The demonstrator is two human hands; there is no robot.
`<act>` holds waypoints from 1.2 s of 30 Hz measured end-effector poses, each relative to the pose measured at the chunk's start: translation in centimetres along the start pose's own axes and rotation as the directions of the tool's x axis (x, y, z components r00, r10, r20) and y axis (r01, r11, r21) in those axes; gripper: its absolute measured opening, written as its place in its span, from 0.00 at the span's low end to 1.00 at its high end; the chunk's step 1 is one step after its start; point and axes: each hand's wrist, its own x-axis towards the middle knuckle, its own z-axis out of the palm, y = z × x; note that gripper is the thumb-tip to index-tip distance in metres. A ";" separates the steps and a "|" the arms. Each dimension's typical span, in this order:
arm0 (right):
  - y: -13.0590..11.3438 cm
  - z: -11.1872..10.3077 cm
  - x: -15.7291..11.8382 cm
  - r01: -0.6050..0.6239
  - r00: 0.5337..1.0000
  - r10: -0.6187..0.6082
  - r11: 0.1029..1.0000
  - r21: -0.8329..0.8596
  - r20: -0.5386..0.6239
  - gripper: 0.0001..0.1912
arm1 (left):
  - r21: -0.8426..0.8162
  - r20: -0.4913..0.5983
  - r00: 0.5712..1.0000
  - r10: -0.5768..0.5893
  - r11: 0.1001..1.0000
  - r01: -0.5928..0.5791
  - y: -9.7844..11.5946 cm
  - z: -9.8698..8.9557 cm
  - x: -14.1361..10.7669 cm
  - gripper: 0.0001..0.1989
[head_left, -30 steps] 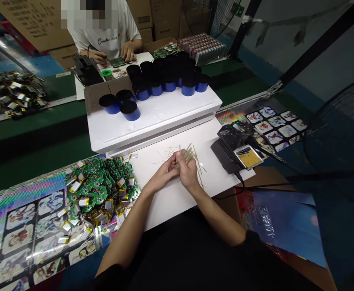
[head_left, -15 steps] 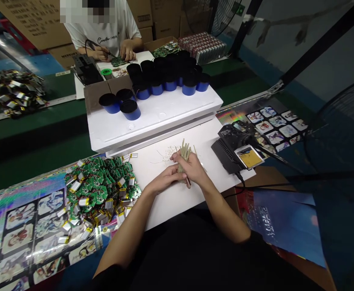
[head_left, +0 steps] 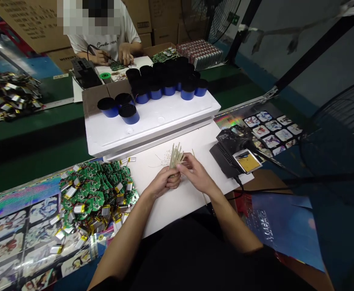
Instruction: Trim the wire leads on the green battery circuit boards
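My left hand (head_left: pixel 167 182) is wrapped round the lower part of a bundle of thin, pale green-beige strips (head_left: pixel 175 155), whose ends fan upward. My right hand (head_left: pixel 197 173) meets the bundle from the right, its thumb and fingers closed on the strips at that edge. What the strips are made of I cannot tell. Behind the hands, small loose bits and fine wires (head_left: pixel 167 157) lie on the white work board (head_left: pixel 155 210). A single strip (head_left: pixel 193 153) shows just beyond my right hand.
Green circuit boards with battery cells (head_left: pixel 100 190) are heaped at left. A white foam block (head_left: pixel 161 117) bearing blue-sided round parts (head_left: pixel 130 114) stands ahead. On the right sits a black soldering station (head_left: pixel 225 157) with a yellow sponge (head_left: pixel 247 161). A co-worker's hands (head_left: pixel 125 54) work across the bench.
My left hand has closed round the base of the bundle, and the bundle has shifted left. My right hand has moved from around it to its right edge.
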 end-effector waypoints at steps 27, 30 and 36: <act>1.0 -4.6 -1.7 -0.365 0.928 0.282 0.557 -0.746 -0.243 0.02 | -0.043 -0.199 0.967 0.158 0.984 -0.170 1.0 -0.9 0.4 0.32; 1.6 -4.5 -1.0 -0.368 0.928 0.269 0.538 -0.758 -0.259 0.09 | -0.037 -0.201 0.967 0.156 0.985 -0.167 1.0 -1.1 0.5 0.31; 1.7 -4.8 -1.3 -0.395 0.911 0.313 0.473 -0.788 -0.269 0.09 | -0.031 -0.174 0.975 0.140 0.989 -0.147 0.9 -1.2 0.4 0.31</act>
